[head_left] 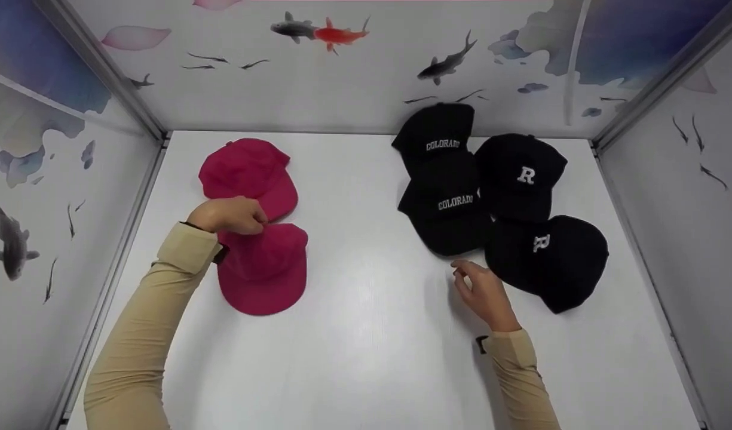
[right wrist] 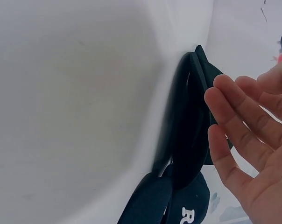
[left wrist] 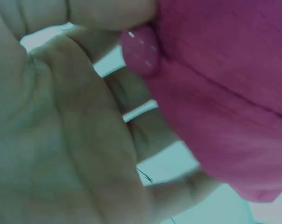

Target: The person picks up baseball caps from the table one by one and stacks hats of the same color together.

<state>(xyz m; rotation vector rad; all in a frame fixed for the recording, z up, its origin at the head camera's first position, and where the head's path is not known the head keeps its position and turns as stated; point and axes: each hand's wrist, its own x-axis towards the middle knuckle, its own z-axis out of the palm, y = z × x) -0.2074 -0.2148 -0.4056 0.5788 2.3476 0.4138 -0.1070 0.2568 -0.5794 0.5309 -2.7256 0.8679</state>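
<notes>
My left hand [head_left: 231, 215] is at the top of the nearer pink baseball cap [head_left: 264, 269], whose brim points toward me. In the left wrist view the hand grips the crown beside its top button [left wrist: 141, 50], with several fingers passing behind the fabric. Just beyond lies a second pink cap [head_left: 243, 167], partly behind that hand. My right hand [head_left: 485, 292], fingers loosely bent and holding nothing, hovers near the brim of a black COLORADO cap [head_left: 449, 221]. In the right wrist view its fingers [right wrist: 239, 100] overlap the dark caps.
Another black COLORADO cap [head_left: 437, 134] lies at the back, touching the wall in the head view. Two black caps with a white R, one upright [head_left: 515, 179] and one turned sideways [head_left: 557, 263], lie at the right. Printed panels [head_left: 342, 83] enclose the white table [head_left: 366, 334].
</notes>
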